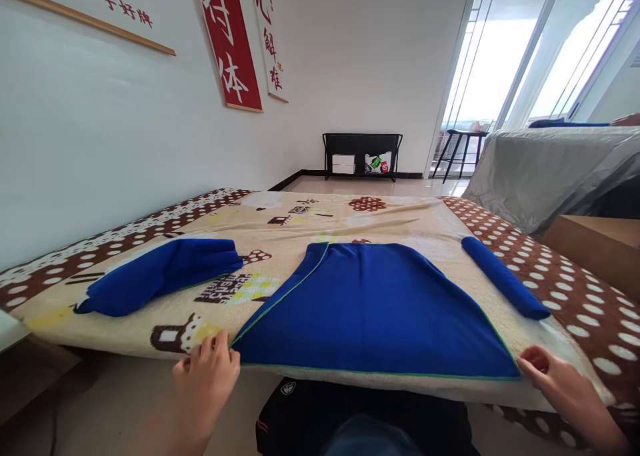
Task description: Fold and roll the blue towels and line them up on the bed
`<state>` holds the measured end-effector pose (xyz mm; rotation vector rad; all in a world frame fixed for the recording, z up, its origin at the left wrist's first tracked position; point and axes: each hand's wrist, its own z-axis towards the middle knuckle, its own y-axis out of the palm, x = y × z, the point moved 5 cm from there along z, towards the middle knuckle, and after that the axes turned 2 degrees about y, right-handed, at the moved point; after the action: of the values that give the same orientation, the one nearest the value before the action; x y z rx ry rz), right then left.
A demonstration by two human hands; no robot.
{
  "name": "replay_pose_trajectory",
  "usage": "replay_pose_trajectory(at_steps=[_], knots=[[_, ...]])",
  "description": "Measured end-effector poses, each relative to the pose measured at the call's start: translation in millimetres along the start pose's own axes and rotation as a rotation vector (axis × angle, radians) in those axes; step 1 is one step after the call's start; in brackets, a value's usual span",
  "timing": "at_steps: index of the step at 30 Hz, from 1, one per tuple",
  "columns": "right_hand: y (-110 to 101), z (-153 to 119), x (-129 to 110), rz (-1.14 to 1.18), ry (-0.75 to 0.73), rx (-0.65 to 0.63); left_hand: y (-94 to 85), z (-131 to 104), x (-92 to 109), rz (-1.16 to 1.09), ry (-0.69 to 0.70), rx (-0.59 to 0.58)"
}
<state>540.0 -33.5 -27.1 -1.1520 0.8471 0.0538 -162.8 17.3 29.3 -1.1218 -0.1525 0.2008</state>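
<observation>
A blue cloth [370, 309] with green stitched edges lies spread on the patterned blanket [280, 209], its near edge running along the front of the bed. Its left side shows a narrow folded strip. At its near left corner, my left hand [210, 366] is closed with the fingertips on the cloth. My right hand [555, 376] pinches the near right corner between thumb and fingers. To the left lies a crumpled blue cloth [160, 276], touched by neither hand. On the right side a rolled blue cloth [505, 276] rests apart from the spread one.
Grey plastic sheeting [545, 163] covers something at the right, with a cardboard box [595, 243] in front of it. A black rack [363, 151] stands by the far wall. One dark stool [463, 149] is near the glass doors. Scrolls [233, 43] hang on the left wall.
</observation>
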Motion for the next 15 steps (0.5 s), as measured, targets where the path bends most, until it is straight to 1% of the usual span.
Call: replay_pose_trajectory(at_steps=[2, 3, 4, 5, 7, 9, 11, 13, 15], knots=[[8, 10, -15, -0.008, -0.055, -0.022, -10.8, 6, 19, -0.009, 0.063, 0.127], [13, 19, -27, 0.016, -0.086, -0.018, -14.5, 12, 31, -0.051, 0.122, 0.155], [18, 30, -40, 0.04, -0.114, -0.01, -17.0, 20, 45, -0.107, 0.203, 0.159], [25, 43, -55, 0.067, -0.146, -0.026, -18.8, 29, 59, -0.165, 0.296, 0.145], [43, 75, -83, 0.093, -0.167, -0.102, -20.2, 47, 93, -0.256, 0.481, 0.087], [62, 109, -105, 0.081, -0.154, -0.15, -18.8, 61, 127, -0.285, 0.615, 0.03], [79, 138, -121, 0.051, -0.121, -0.185, -13.9, 68, 161, -0.275, 0.73, -0.026], [95, 158, -133, 0.009, -0.087, -0.22, -5.6, 71, 192, -0.268, 0.83, -0.076], [108, 168, -144, -0.033, -0.067, -0.26, 6.2, 79, 213, -0.266, 0.854, -0.12]])
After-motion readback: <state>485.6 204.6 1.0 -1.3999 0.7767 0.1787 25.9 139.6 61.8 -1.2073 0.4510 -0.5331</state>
